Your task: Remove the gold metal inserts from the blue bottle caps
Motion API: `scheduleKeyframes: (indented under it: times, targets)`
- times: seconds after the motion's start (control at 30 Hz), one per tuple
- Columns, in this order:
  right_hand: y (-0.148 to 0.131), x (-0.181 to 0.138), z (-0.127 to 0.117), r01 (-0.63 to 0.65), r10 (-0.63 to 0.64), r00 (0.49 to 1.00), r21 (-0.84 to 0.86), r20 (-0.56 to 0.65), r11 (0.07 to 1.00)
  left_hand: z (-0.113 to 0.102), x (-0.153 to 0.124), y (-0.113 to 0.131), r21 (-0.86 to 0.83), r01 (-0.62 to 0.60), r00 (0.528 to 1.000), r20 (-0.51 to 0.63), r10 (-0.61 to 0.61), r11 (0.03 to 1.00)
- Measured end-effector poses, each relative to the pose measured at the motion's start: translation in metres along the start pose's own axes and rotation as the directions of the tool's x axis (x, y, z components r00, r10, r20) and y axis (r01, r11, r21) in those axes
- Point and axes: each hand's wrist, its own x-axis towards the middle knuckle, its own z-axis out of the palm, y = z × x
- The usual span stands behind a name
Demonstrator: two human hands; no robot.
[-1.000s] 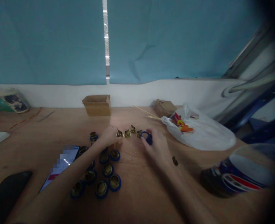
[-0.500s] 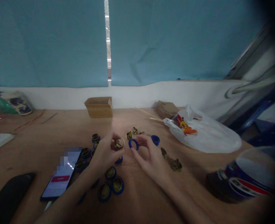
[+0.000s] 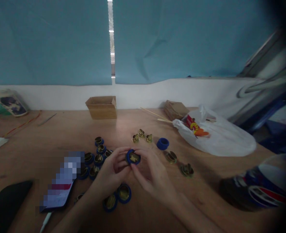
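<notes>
Both hands meet over the middle of the wooden table [image 3: 48, 132]. My left hand [image 3: 112, 171] and my right hand [image 3: 150, 174] pinch together on one blue ring with a brass piece inside [image 3: 133, 157], held just above the table. Several finished blue rings with brass pieces [image 3: 98, 155] lie in a cluster to the left of my hands, and two more [image 3: 118, 197] lie below my left wrist. Loose brass pieces [image 3: 141, 136] and a stack of empty blue rings [image 3: 162, 143] sit beyond my right hand.
A phone [image 3: 60, 184] and a dark case [image 3: 7, 204] lie at the left. A small cardboard box [image 3: 101, 107] stands at the back, a white plastic bag [image 3: 218, 136] and a brown packet [image 3: 175, 110] at the right, and a printed cup [image 3: 261, 184] lies at the near right.
My left hand picked up a brass piece and my right hand a blue ring; they came together toward me, and the brass piece now sits inside the ring.
</notes>
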Motion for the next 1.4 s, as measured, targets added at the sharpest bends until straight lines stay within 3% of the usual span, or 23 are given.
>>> scheduleKeyframes:
  times: [0.1, 0.33, 0.53, 0.63, 0.93, 1.13, 1.4]
  targets:
    - [0.001, 0.002, -0.003, -0.039, 0.039, 0.999, 0.036, 0.004, 0.999, -0.002, -0.003, 0.004, -0.101, 0.026, 0.999, 0.036, -0.022, 0.995]
    - [0.000, 0.003, -0.004, -0.111, 0.109, 0.994, 0.203, 0.020, 0.973, -0.004, -0.003, 0.001, -0.131, 0.060, 0.995, -0.067, -0.069, 0.990]
    - [0.002, 0.003, -0.001, -0.303, 0.324, 0.946, 0.432, 0.026, 0.849, -0.001, -0.004, 0.000, -0.069, 0.032, 0.991, -0.130, -0.041, 0.997]
    - [0.002, 0.003, 0.001, -0.349, 0.351, 0.932, 0.473, 0.087, 0.809, 0.000, -0.005, 0.000, -0.054, 0.037, 0.991, -0.123, -0.044, 0.998]
    - [0.005, 0.002, -0.002, -0.358, 0.354, 0.931, 0.412, 0.088, 0.838, 0.002, -0.004, -0.005, -0.039, 0.093, 0.989, -0.113, -0.097, 0.995]
    - [0.004, 0.005, -0.008, -0.386, 0.380, 0.921, 0.334, 0.088, 0.860, 0.004, -0.004, -0.009, -0.077, 0.150, 0.988, -0.009, -0.151, 0.986]
    - [0.004, 0.006, -0.013, -0.388, 0.346, 0.922, 0.408, 0.175, 0.826, 0.003, -0.006, -0.005, -0.082, 0.140, 0.990, -0.022, -0.142, 0.987]
